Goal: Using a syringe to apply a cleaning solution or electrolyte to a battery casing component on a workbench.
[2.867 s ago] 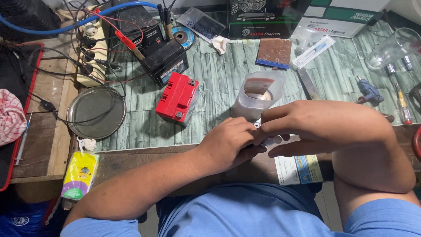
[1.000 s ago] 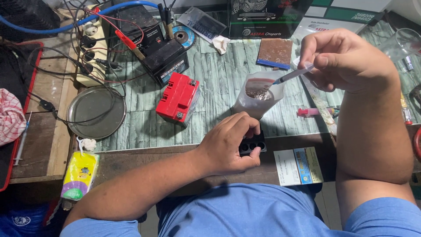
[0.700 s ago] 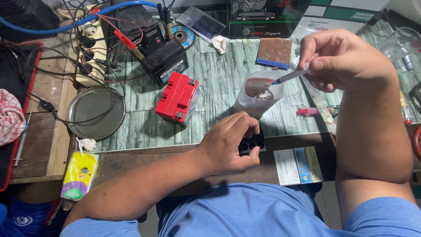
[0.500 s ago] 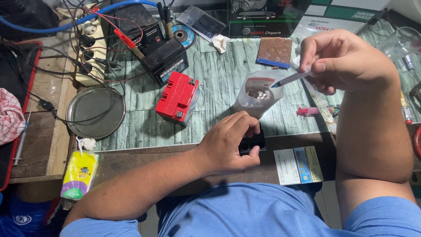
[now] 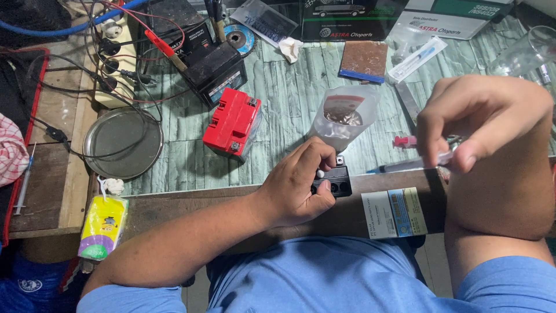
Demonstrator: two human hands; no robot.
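Here, the left hand [image 5: 298,185] pins a small black block [image 5: 333,181] steady at the desk's [image 5: 278,116] front edge; the right hand [image 5: 480,124] pinches a syringe [image 5: 414,164] beside it.

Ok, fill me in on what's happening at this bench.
A person sits at a cluttered workbench. The left hand steadies a small black battery at the bench edge. The right hand holds a thin syringe level, pointing toward that battery. A clear bag stands just behind, and a red battery lies left.
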